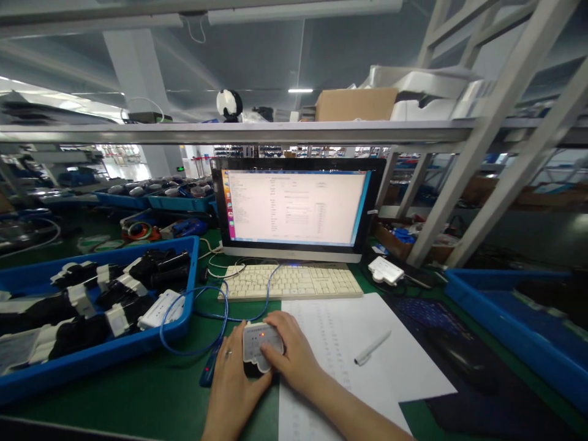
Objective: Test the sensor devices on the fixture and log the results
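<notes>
While the light-faced device point(252, 351) is held low over the front of the counter point(151, 398), it is enclosed from both sides, presumably so that it is kept steady and its lit red indicator is left visible. Its left side and near edge are bounded by the left hand point(233, 375), with the fingers extended and the thumb spread below; its far right edge is covered by the right hand point(294, 355), with the thumb laid on the face. The grip is thus formed by both hands, parted only by the device's width. Whether the counter is touched by the device cannot be told.

The keyboard point(294, 282) is set directly before the monitor point(294, 211), probably for ease of reach. The pen point(372, 348) is laid on the paper point(340, 324), likely to be at hand for marking.

Count: one held device, one monitor, one keyboard, one pen, one mouse point(459, 358); at least two overlapping sheets; one white unit point(386, 270) right of the keyboard; two near blue bins, left point(194, 278) and right point(509, 346). The black-and-white parts point(122, 318) in the left bin are several, too crowded for an exact count.
</notes>
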Demonstrator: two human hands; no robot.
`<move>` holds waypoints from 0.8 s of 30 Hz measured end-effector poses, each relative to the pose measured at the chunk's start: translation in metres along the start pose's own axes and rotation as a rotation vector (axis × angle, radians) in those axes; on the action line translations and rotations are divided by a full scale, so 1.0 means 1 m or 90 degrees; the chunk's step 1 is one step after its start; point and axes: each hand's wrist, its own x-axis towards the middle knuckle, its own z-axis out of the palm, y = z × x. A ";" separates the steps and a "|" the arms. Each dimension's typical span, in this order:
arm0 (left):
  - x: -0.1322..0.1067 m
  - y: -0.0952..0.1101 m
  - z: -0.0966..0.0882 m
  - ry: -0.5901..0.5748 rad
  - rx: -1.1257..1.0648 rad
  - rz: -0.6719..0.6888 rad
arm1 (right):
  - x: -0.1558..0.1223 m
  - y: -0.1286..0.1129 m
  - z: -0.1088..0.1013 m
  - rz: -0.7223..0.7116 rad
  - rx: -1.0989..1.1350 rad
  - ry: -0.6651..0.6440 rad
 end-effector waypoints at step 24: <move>-0.001 0.007 -0.007 -0.037 -0.007 -0.018 | 0.000 0.000 -0.001 0.002 0.004 -0.012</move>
